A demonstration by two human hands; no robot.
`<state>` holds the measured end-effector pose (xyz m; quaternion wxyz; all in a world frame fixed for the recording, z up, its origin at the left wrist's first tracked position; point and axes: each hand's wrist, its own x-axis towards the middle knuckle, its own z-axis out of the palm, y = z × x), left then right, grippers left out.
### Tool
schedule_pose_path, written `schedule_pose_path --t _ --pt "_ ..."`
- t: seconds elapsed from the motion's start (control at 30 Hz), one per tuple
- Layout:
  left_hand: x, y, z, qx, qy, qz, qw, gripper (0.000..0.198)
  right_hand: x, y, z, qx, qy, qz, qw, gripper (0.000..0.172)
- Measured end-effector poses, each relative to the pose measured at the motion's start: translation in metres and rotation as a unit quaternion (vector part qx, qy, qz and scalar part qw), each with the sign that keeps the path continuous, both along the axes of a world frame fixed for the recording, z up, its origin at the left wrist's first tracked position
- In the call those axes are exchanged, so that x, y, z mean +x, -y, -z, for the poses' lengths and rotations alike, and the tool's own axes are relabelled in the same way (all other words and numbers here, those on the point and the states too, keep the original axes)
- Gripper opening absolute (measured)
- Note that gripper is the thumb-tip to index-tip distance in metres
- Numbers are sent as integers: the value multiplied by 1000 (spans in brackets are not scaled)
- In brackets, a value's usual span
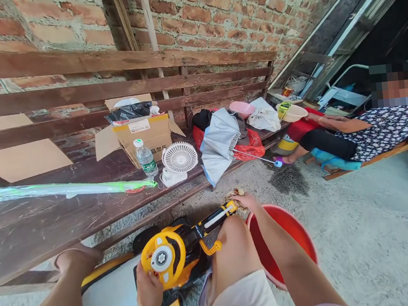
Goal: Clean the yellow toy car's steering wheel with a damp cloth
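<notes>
Yellow steering wheel, red basin

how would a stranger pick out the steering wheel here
Beside the long wooden bench stands a yellow-and-black toy vehicle. The steering wheel is mounted on it, with the left hand at its rim. Unlike the round white fan nearby, it is a yellow ring with a white centre.

The person's left hand grips a toy vehicle's yellow steering wheel; the right hand holds a rag at the toy's arm tip, near that red tub. A fan stands on the bench there.
</notes>
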<state>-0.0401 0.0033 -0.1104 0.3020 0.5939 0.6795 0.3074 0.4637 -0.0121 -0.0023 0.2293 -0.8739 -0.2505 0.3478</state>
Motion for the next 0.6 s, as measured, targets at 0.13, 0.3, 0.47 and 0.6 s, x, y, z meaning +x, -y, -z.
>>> schedule_pose_path --t 0.13,0.3,0.47,0.6 --pt "0 -5 4 12 2 7 1000 60 -22 21 14 57 2 35 998 39" --pt "0 -8 3 22 6 -1 1000 61 -34 43 25 -4 60 49 997 42" --pt "-4 -9 8 -5 21 16 1000 62 -33 41 13 14 68 68 995 46" --pt "-5 -9 12 -19 18 7 1000 63 -40 23 -1 88 99 36 991 51"
